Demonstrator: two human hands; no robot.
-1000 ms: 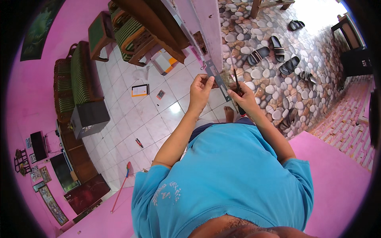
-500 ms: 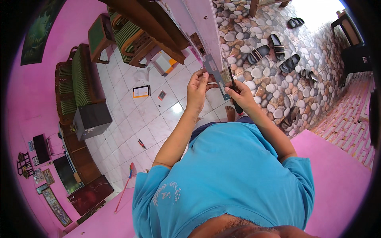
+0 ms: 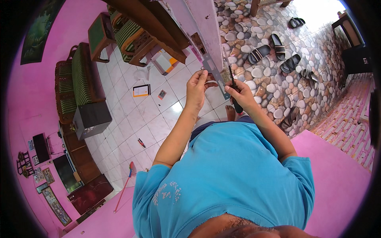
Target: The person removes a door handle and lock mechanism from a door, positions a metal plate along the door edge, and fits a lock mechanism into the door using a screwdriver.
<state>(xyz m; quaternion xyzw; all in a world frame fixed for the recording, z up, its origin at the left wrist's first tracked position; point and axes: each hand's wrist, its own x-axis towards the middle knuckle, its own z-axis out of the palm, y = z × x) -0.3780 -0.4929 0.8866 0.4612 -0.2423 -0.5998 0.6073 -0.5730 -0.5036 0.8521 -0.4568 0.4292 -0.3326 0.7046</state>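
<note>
A person's left hand (image 3: 196,86) grips a long, flat grey metal plate (image 3: 216,75) beside a pale pink door edge (image 3: 209,33); the right hand (image 3: 243,94) holds a black-handled screwdriver (image 3: 237,106).

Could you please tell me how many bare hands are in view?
2: the left hand at the long, flat grey metal plate, and the right hand holding the slim, black-handled metal screwdriver.

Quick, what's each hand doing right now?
Left hand: closed in a pinch by the grey metal plate; what's pinched is too small to tell.
Right hand: closed, holding a black-handled screwdriver.
</note>
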